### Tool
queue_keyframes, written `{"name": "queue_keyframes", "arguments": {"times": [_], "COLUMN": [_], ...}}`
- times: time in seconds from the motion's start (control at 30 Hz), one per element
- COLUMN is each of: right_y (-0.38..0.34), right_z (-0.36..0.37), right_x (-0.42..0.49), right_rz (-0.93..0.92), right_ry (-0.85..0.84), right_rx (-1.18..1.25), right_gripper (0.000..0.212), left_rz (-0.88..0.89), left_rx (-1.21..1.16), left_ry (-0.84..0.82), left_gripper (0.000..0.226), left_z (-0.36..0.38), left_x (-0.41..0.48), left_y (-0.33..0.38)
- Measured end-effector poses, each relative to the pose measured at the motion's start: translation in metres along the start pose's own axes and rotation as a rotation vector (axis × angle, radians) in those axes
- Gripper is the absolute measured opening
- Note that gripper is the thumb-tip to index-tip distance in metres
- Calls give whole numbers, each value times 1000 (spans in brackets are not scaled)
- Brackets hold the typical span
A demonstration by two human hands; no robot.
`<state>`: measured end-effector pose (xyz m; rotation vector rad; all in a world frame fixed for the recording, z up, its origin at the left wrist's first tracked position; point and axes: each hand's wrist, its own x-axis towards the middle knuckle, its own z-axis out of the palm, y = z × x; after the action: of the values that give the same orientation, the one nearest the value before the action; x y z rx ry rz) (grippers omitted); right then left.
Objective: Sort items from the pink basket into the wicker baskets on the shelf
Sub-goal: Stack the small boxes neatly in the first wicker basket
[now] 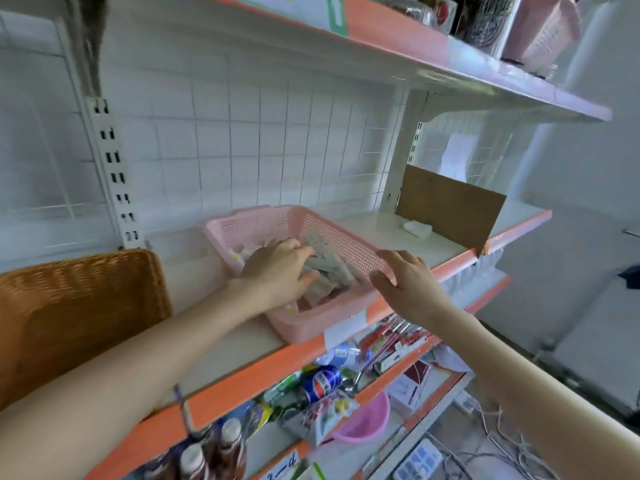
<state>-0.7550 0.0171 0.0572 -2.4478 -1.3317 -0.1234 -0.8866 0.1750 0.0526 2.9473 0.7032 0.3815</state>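
My left hand (pixel 277 268) is in the pink basket (pixel 308 325) at the shelf's (pixel 381 230) front edge, fingers curled round packets (pixel 329 271). My right hand (pixel 405 285) hovers spread wide just beside its right rim. The wicker basket (pixel 76 306) stands at the shelf's left end.

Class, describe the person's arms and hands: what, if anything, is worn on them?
The left hand and right hand are ungloved, with no rings visible. The left arm and right arm are bare: no sleeves, watch or bracelet in view.
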Motion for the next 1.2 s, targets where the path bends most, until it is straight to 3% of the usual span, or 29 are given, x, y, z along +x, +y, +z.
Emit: {"name": "queue_keyframes", "arguments": {"times": [0.27,0.47,0.77,0.9,1.2], "right_y": [38,51,44,39,12], "right_z": [4,13,27,30,45], "right_x": [95,132,186,201,219], "right_rz": [-23,-100,-359,-464,-683], "right_ry": [-33,-44,-120,-152,-258], "right_rx": [50,136,157,163,113], "right_gripper": [47,47,41,38,31], "left_rz": [124,263,126,-20,-221], "left_rx": [39,218,242,281,148], "left_ry": [-232,-542,-537,-503,-489], "left_gripper": [30,54,45,48,42], "left_z": [32,58,48,40,21], "left_x": [101,125,98,88,58], "left_y": [10,15,-12,-22,-42]}}
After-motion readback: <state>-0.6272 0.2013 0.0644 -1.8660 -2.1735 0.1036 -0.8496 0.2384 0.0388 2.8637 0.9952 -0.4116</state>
